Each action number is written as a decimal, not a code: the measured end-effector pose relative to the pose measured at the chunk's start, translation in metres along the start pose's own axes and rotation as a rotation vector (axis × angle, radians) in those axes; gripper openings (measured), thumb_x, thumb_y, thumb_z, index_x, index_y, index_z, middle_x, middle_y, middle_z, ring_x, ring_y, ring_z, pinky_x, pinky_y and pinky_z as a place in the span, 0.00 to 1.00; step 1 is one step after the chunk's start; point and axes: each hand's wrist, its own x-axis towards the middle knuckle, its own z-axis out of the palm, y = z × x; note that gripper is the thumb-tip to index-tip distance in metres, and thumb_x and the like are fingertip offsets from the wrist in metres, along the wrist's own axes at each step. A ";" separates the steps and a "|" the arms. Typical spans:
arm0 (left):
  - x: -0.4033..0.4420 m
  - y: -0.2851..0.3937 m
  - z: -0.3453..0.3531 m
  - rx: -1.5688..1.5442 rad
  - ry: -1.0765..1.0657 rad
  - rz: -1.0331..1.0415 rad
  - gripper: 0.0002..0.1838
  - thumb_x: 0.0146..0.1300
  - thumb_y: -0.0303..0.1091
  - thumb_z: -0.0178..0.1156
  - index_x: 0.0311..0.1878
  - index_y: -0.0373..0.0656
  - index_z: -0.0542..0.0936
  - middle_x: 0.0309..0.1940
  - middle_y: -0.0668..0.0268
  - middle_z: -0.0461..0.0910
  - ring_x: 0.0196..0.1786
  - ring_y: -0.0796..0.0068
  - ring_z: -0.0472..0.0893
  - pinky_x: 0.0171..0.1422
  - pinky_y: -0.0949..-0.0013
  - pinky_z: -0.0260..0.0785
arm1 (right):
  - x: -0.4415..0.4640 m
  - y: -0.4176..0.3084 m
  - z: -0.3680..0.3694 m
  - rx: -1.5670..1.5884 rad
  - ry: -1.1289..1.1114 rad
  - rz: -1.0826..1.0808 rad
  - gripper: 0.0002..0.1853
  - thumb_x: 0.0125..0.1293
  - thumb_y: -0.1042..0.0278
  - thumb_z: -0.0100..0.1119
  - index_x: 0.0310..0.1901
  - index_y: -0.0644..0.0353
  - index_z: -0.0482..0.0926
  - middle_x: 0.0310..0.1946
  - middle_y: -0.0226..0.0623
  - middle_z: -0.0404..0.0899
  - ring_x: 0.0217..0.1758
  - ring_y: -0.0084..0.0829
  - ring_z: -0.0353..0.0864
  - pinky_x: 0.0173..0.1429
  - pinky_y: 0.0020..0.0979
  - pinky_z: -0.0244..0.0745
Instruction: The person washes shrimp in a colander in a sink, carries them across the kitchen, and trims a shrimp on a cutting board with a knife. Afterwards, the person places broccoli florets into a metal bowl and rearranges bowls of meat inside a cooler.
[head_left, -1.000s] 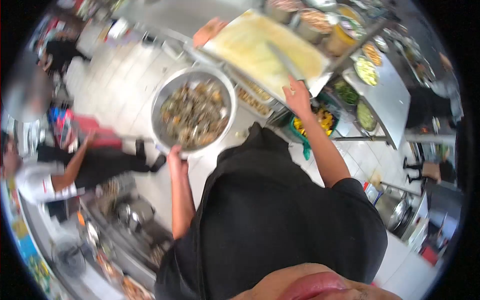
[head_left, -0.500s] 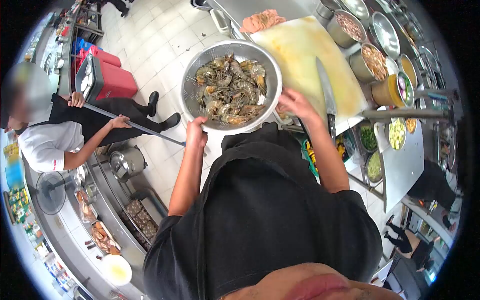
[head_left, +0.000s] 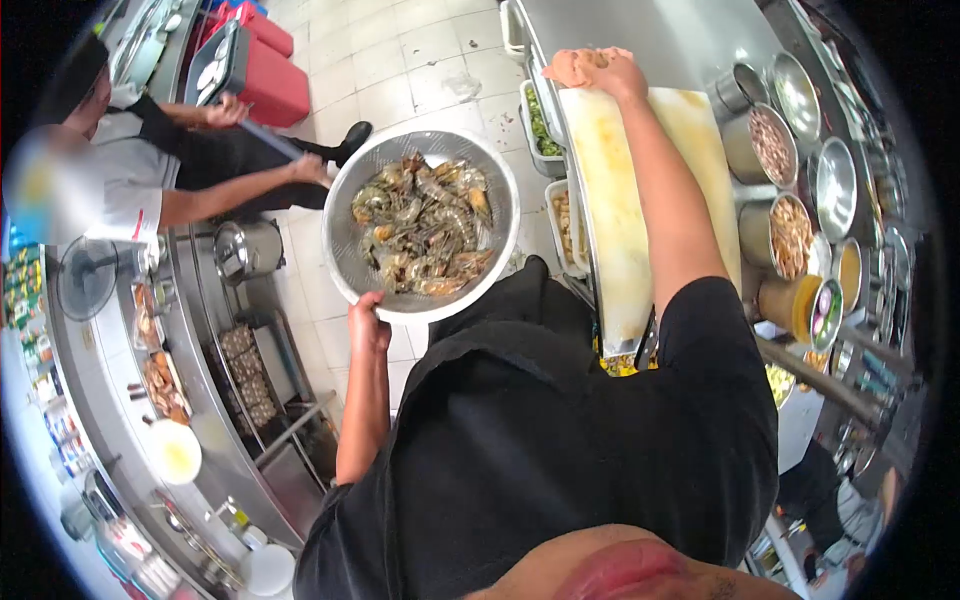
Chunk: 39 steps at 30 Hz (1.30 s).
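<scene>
A perforated metal colander (head_left: 508, 215) hangs over the floor, left of the worktop, with a heap of raw shell-on prawns (head_left: 425, 225) in it. My left hand (head_left: 369, 325) grips its near rim, thumb on top. My right arm stretches across the cutting board (head_left: 620, 200), and my right hand (head_left: 617, 75) is closed on a crumpled pinkish-orange cloth (head_left: 570, 68) at the board's far end. Some of those fingers are hidden by the hand. Beside my right sleeve a dark knife handle (head_left: 648, 342) shows; the arm covers the rest.
Metal pots of sliced ingredients (head_left: 790, 235) and metal bowls (head_left: 836, 185) line the right side. Containers of greens (head_left: 541, 120) sit along the worktop's left edge. At left, a co-worker (head_left: 130, 165) holds a long pole (head_left: 270, 140) close to the colander, near a red bin (head_left: 275, 85).
My right hand has left the colander's side and reached forward onto the cloth. The colander, held by my left hand alone, sits lower and further left in view. The view has shifted.
</scene>
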 end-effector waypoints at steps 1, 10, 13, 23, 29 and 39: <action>-0.007 -0.004 -0.012 -0.005 0.042 0.009 0.25 0.49 0.18 0.54 0.54 0.33 0.68 0.40 0.60 0.74 0.42 0.63 0.76 0.52 0.58 0.71 | 0.001 -0.005 0.006 -0.172 0.032 -0.022 0.27 0.59 0.41 0.57 0.51 0.53 0.80 0.47 0.34 0.83 0.49 0.39 0.82 0.55 0.35 0.75; -0.062 -0.050 -0.099 -0.155 0.261 0.009 0.22 0.48 0.22 0.56 0.51 0.31 0.71 0.41 0.57 0.76 0.41 0.59 0.78 0.50 0.58 0.74 | -0.042 -0.115 0.082 0.396 -0.436 -0.443 0.18 0.63 0.57 0.53 0.50 0.55 0.81 0.41 0.36 0.84 0.44 0.30 0.82 0.48 0.33 0.76; -0.092 -0.067 -0.112 -0.240 0.278 0.079 0.22 0.49 0.23 0.57 0.51 0.31 0.73 0.41 0.57 0.78 0.43 0.58 0.80 0.49 0.56 0.76 | -0.043 -0.101 0.097 0.715 -0.510 -0.359 0.15 0.65 0.63 0.52 0.50 0.56 0.81 0.38 0.37 0.84 0.42 0.27 0.82 0.46 0.32 0.77; -0.099 -0.070 -0.148 -0.334 0.282 0.255 0.21 0.52 0.23 0.57 0.51 0.27 0.72 0.40 0.53 0.78 0.41 0.58 0.80 0.51 0.55 0.75 | -0.031 -0.066 -0.022 -0.114 0.109 -0.483 0.44 0.50 0.43 0.69 0.60 0.70 0.70 0.56 0.56 0.75 0.58 0.48 0.76 0.62 0.39 0.70; -0.110 -0.066 -0.195 -0.371 0.301 0.261 0.21 0.52 0.22 0.57 0.51 0.29 0.72 0.40 0.56 0.78 0.40 0.61 0.80 0.51 0.58 0.74 | -0.228 -0.078 0.086 0.260 -0.163 -0.417 0.26 0.55 0.57 0.68 0.48 0.68 0.74 0.43 0.49 0.79 0.47 0.43 0.77 0.55 0.38 0.70; -0.150 -0.058 -0.268 -0.514 0.553 0.422 0.17 0.51 0.21 0.55 0.47 0.29 0.74 0.38 0.59 0.78 0.40 0.66 0.79 0.48 0.61 0.73 | -0.340 -0.029 0.138 0.065 -0.668 -0.460 0.23 0.57 0.64 0.60 0.52 0.70 0.78 0.38 0.51 0.83 0.44 0.38 0.82 0.51 0.35 0.75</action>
